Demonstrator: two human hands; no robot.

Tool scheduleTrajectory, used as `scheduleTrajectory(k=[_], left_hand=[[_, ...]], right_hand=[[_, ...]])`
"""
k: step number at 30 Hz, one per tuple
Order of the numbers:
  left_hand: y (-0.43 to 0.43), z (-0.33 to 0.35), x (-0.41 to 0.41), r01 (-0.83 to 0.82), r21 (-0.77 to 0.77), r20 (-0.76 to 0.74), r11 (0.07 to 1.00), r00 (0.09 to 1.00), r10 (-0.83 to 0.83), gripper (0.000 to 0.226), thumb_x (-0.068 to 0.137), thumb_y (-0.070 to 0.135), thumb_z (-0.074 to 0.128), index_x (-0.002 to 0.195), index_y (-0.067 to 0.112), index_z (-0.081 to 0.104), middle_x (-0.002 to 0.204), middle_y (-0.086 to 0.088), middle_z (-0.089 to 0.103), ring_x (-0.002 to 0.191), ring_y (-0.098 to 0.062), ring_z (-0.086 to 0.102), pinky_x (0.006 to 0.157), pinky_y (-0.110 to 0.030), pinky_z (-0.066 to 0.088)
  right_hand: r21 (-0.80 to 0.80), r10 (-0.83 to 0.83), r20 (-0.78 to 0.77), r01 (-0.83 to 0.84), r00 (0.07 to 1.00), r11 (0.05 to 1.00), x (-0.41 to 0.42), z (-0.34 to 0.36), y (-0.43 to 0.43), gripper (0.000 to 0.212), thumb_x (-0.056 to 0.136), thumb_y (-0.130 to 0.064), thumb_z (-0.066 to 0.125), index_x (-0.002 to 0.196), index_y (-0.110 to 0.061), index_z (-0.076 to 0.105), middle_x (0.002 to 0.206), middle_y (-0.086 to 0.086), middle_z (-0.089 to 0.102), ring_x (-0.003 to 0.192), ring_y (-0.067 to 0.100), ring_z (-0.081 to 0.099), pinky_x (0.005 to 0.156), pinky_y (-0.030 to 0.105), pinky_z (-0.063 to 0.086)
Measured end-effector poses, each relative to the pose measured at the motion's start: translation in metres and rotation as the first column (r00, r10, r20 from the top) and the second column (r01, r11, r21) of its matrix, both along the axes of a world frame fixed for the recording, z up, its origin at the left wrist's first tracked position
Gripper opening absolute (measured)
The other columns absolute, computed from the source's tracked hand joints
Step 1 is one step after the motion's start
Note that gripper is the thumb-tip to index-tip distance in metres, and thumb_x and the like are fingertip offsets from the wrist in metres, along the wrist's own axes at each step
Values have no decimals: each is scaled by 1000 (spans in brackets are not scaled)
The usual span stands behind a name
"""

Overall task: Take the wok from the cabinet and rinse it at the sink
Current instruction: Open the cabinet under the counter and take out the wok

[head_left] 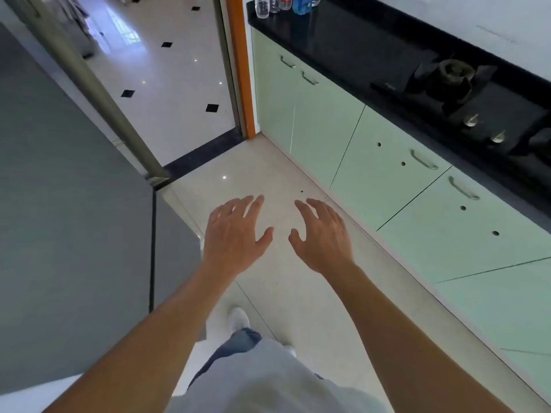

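1. Both hands are held out in front over the pale floor tiles (268, 180), palms down. The left hand (235, 234) has its fingers spread and grasps nothing; the right hand (320, 236) is likewise loose and empty, fingers slightly curled.
2. The two hands are near each other, thumbs pointing inward, not touching.
3. To the right runs a row of mint-green cabinet doors (387, 180) with curved metal handles, all closed (the wok cannot be seen, nor a sink).
4. Above the doors lies a black countertop (343, 34) carrying a gas hob (459, 84) with two silvery knobs; its burner looks dark and blurred, so details are hard to make out.
5. At the counter's far end stand several plastic bottles (283, 3), one of them blue.
6. A grey appliance front (74, 219) fills the left side, beside a doorway with an orange frame (241, 64).
7. Below, a white shoe (238, 318) and a jeans leg show.
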State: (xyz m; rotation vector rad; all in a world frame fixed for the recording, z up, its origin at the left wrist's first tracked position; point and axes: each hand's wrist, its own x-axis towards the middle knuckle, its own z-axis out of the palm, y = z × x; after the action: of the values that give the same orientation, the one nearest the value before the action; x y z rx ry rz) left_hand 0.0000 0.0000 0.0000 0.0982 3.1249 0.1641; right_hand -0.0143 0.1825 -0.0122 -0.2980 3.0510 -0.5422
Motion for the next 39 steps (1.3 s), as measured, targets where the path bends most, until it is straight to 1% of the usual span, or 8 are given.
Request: scheduleTrajectory(k=[2,7,12,17,22,28,33,39], left_hand=[[-7,-2,-17,-15,31,0,999,1000,15,67,92,60,44,148,24,37,150,-5,50,135,-27,48,110,-48,40],[-31,-15,-75,-21,26,-16,999,1000,21,68,92,61,42,150,26,34,152,-3,47,137,-25,45,112,-46,38],[-68,-22,-150,-4,30,13,1000,1000,3,69,92,63,39,151,29,29,155,-1,42,140,-24,41,114,-46,36],[-111,-20,-234,13,39,18,999,1000,-14,68,92,63,41,150,28,32,153,-1,45,139,-24,44,113,-45,38],[-136,-23,-299,46,40,36,998,998,-47,68,92,63,39,150,29,30,154,0,45,139,-23,43,113,-44,38],[-148,-37,-356,67,62,54,996,996,-70,69,92,65,38,151,30,29,155,1,43,140,-22,42,114,-44,37],[-151,-42,-418,77,65,52,995,995,-80,70,91,66,37,151,31,29,157,2,40,142,-22,39,115,-44,35],[-151,-34,-510,72,67,28,995,997,-74,68,92,62,40,150,28,30,154,1,44,141,-22,40,115,-45,35]], right_hand=[[-19,-1,9,1,1000,1000,-18,-1,-7,58,90,-38,59,144,-21,46,148,8,50,136,30,47,115,47,38],[11,7,0,-7,1000,1000,-77,-9,-29,58,90,-38,58,144,-20,46,148,8,50,136,30,47,115,47,36],[31,-20,15,20,1000,999,-154,-8,-65,59,90,-38,57,145,-20,44,149,8,50,136,30,47,115,47,37],[28,-54,11,53,999,998,-234,-3,-108,59,88,-35,60,143,-19,47,145,10,53,131,31,51,111,47,41],[26,-89,24,88,996,996,-290,-2,-136,58,87,-35,61,142,-19,48,143,10,54,129,31,53,109,47,43],[49,-119,87,115,989,992,-346,-10,-147,59,89,-37,58,144,-21,45,147,9,51,133,31,50,112,46,40],[82,-108,126,98,986,992,-407,-17,-150,62,92,-40,55,149,-23,38,153,8,44,138,29,44,115,45,36],[69,-69,104,62,992,996,-501,-15,-145,64,92,-41,55,149,-21,36,151,8,45,138,28,44,115,43,36]])
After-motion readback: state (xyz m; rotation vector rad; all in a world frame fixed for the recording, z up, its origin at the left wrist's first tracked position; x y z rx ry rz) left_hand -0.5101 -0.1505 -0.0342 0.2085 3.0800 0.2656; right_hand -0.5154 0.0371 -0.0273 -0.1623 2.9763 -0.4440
